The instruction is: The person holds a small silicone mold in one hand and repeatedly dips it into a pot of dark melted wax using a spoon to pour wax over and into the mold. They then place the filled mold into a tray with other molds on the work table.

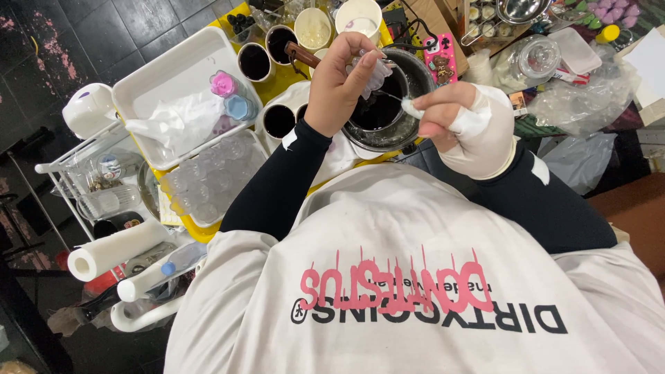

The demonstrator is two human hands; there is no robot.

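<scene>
The round metal pot (385, 114) sits at twelve o'clock from the person's chest, on the yellow tabletop (201, 232); its inside is dark and glossy, with black liquid pooled at the bottom. Held right over its rim is a small clear plastic mould (374, 73), see-through and lumpy, catching the light. At three o'clock from the mould is a tiny white scrap of tissue (413, 107).

One white tray (156, 76) lies at nine o'clock from the pot, holding crumpled white paper and two small lidded jars (232, 95), one pink and one blue. At seven o'clock from the tray rests one clear mould sheet (208, 183) with many round cavities. Four cups of dark liquid (255, 62) stand between tray and pot, and two pale cups (313, 28) at eleven o'clock from the pot. One paper-towel roll (114, 249) lies far out at eight o'clock.

The left hand (339, 79) is raised above the pot, wrist bent, its fingertips pinched closed on the clear plastic mould. The right hand (460, 128), wrapped in a white bandage or glove across palm and wrist, points in from three o'clock, thumb and forefinger clamped on the tissue scrap just beside the mould. Both forearms wear black sleeves.
</scene>
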